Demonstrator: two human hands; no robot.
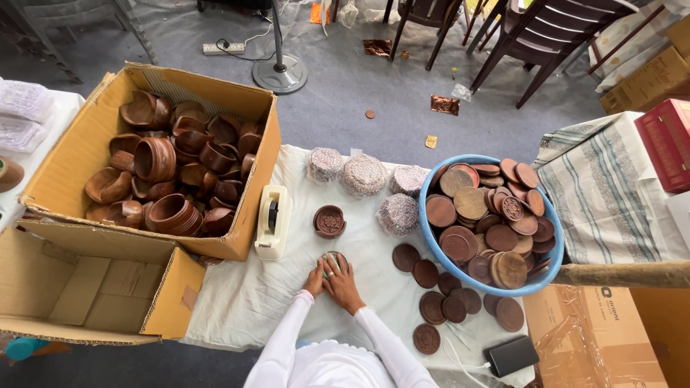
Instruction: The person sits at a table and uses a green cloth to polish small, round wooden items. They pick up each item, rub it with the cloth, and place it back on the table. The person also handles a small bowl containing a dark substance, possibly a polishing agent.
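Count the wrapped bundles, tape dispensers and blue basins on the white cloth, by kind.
Wrapped bundles: 4
Tape dispenser: 1
Blue basin: 1
Total: 6

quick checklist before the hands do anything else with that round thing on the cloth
1. Both hands on the piece: left hand and right hand cup the round object: ok.
2. Piece resting on the white cloth: ok.
3. What the piece is, and whether it is closed: cannot tell, hands cover it.
4. Tape dispenser close by on the left: ok.
5. Carved wooden lid lies just beyond the hands: ok.
6. Blue basin of wooden lids on the right: ok.
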